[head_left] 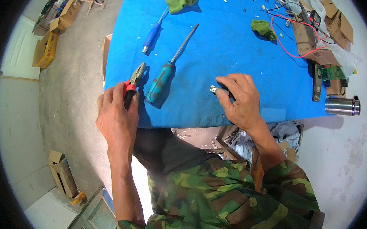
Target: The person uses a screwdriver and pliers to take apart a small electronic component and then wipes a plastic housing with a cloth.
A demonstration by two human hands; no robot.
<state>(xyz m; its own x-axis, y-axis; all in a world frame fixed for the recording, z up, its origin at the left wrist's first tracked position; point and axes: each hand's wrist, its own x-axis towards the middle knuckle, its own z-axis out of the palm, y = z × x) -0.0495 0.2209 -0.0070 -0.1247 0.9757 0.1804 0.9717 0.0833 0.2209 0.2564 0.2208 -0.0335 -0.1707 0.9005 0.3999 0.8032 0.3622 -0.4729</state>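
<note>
My left hand (116, 107) is wrapped round the red-and-black handles of a pair of combination pliers (137, 75) at the table's left front edge. The metal jaws point up and away from me. Just right of them lies a screwdriver with a worn teal handle (160, 82), its shaft pointing away. At the right, my right hand (241, 99) is closed in a pinch, low over the blue cloth. A small silvery-white piece (213, 89) shows at its thumb tip; the fingers hide the rest, and its kind is unclear.
Farther off lie a blue-handled screwdriver (151, 38) and a green cloth (181, 1). Another green rag (263, 28) lies near a red wire (280, 43). A cardboard box (308, 39), plastic wrap and a steel flask (342, 106) line the right side.
</note>
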